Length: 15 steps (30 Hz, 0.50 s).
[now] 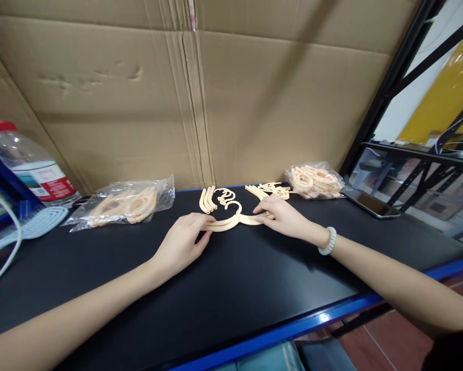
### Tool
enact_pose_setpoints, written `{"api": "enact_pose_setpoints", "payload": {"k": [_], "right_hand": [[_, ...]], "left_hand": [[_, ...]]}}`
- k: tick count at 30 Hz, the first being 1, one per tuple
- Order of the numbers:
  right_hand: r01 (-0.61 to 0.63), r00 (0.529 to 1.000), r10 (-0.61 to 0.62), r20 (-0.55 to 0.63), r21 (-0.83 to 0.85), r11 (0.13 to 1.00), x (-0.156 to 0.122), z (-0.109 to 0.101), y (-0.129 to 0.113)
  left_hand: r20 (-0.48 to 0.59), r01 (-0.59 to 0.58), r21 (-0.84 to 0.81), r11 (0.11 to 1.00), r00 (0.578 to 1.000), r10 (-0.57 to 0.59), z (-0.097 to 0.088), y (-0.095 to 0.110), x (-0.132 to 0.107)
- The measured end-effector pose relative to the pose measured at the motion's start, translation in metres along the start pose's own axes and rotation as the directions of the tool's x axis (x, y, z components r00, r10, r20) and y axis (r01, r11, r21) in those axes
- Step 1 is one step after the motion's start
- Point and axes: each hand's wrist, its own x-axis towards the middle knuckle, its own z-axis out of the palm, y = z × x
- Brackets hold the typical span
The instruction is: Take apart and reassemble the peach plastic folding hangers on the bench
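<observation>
A cream plastic hanger [234,218] lies flat on the black table top [231,288], its hook pointing away from me. My left hand [183,242] pinches the hanger's left arm between thumb and fingers. My right hand [281,216] rests on the hanger's right arm with fingers curled over it; a white bead bracelet circles that wrist. Loose cream hanger parts [216,198] lie just behind the hanger, and more loose pieces [272,189] sit behind my right hand.
A clear bag of cream parts [125,203] lies at the left, another bag [314,180] at the right. A water bottle [30,165] stands far left, beside a white fan-like item [42,221]. A dark tablet [366,202] is right. Cardboard [200,98] backs the table.
</observation>
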Motion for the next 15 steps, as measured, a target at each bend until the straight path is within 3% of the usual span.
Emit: {"api": "enact_pose_setpoints", "payload": {"k": [15], "right_hand": [[-0.012, 1.000, 0.012, 0.009, -0.016, 1.000, -0.0001, -0.0008, 0.0005]], "left_hand": [[0.032, 0.007, -0.022, 1.000, 0.999, -0.007, -0.0047, 0.0055, 0.0023]]}}
